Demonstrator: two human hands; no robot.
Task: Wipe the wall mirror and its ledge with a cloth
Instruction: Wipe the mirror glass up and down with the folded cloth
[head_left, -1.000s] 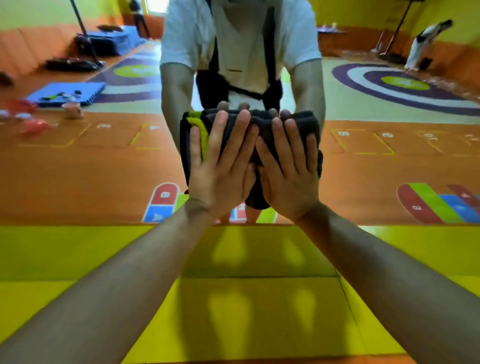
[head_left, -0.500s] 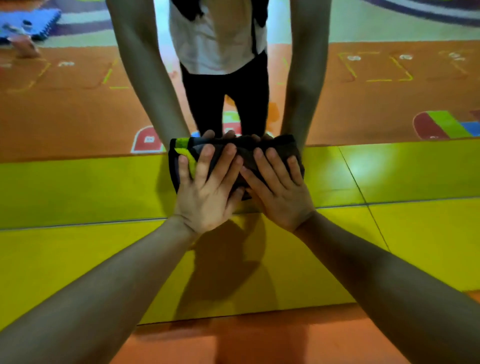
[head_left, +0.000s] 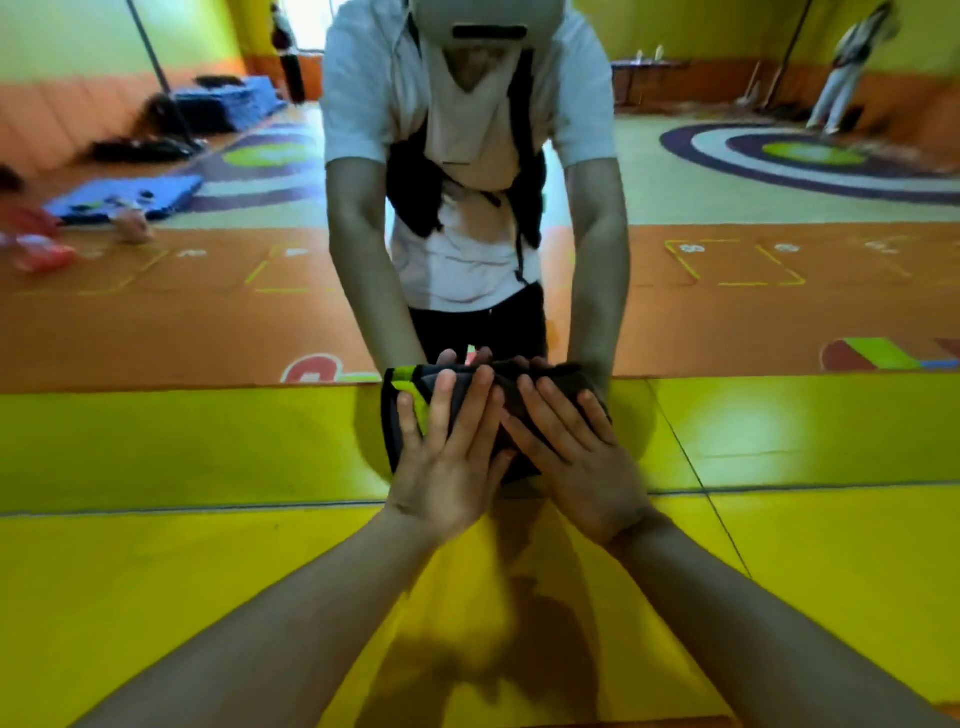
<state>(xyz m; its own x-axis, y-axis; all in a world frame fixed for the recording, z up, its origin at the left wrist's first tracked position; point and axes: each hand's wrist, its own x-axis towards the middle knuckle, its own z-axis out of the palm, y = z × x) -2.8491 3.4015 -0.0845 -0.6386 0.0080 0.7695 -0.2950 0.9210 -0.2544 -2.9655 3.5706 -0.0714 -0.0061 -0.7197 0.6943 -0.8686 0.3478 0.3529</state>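
While a second ago the cloth (head_left: 390, 436) was pressed higher on the glass, in the head view it now sits at the bottom edge of the wall mirror (head_left: 208, 322), much where it was half a second ago, straddling the line where the glass meets the yellow ledge (head_left: 208, 447). The camera has tipped up since then, so the reflected person (head_left: 467, 234), in a white shirt with black straps, fills the upper middle of the mirror. The folded cloth is dark with a yellow-green stripe at its left end. Its long axis runs left to right along the mirror's lower edge, and its far side lies against the glass. The left hand (head_left: 447, 467) lies flat on the left half, its fingers (head_left: 445, 405) straight, slightly spread and pointing away toward the mirror. The right hand (head_left: 576, 457) lies flat on the right half, its fingers also straight and angled a little to the left, so the two hands touch near the middle of the cloth. Neither hand curls round the cloth; both press it with open palms. Reflected fingertips show just above the cloth's far edge. Motion blur softens the frame, so whether the yellow strip under the cloth is flat or sloped is hard to tell. Reflected at far left are blue mats (head_left: 124, 195); at far right, target rings (head_left: 810, 156) are painted on the floor.
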